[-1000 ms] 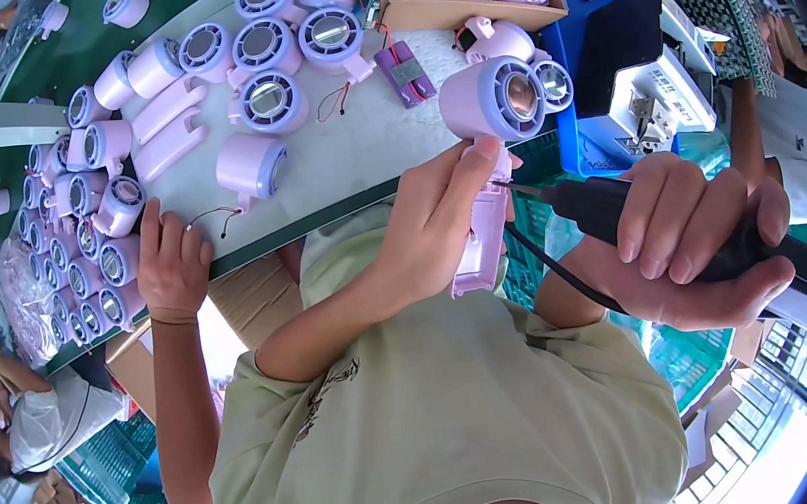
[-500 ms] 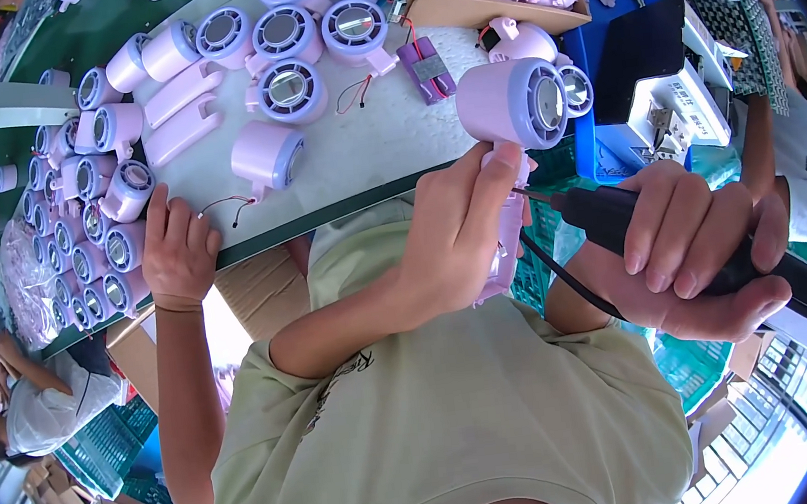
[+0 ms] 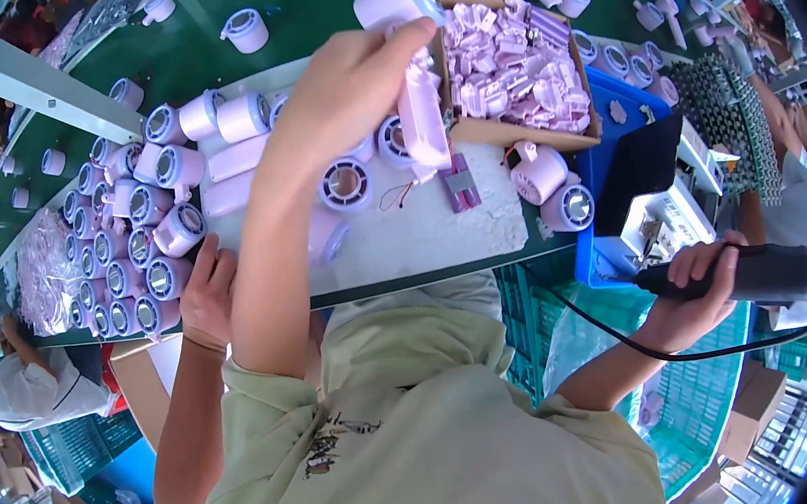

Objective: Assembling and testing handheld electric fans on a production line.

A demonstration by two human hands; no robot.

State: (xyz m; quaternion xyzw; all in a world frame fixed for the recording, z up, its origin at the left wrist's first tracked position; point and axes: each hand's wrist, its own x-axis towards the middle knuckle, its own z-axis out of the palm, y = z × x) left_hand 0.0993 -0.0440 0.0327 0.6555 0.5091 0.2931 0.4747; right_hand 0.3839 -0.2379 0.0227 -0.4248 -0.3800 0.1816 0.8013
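My left hand (image 3: pixel 348 87) is closed around a pink handheld fan (image 3: pixel 391 2), out over the table. The fan's round head with a pale blue rim is up, and its open handle shell hangs down past my fingers. In my right hand (image 3: pixel 696 292), at the right, is a black electric screwdriver (image 3: pixel 774 272) with a black cable. Its tip points left, apart from the fan, by the blue bin (image 3: pixel 598 258). Next to the held fan stands a cardboard box (image 3: pixel 526 139) of pink plastic parts. My left forearm hides some fans on the table.
Many pink fan heads (image 3: pixel 148 205) crowd the table's left side. A purple battery pack (image 3: pixel 459 185) with wires lies on the pale mat (image 3: pixel 393 248). Another person's hand (image 3: pixel 210 291) rests at the table edge on the left. Green crates (image 3: pixel 693 398) stand below right.
My left hand has carried the fan up and away from me, over the table. The screwdriver has come away from the fan's handle, lower and to the right. The view has shifted.
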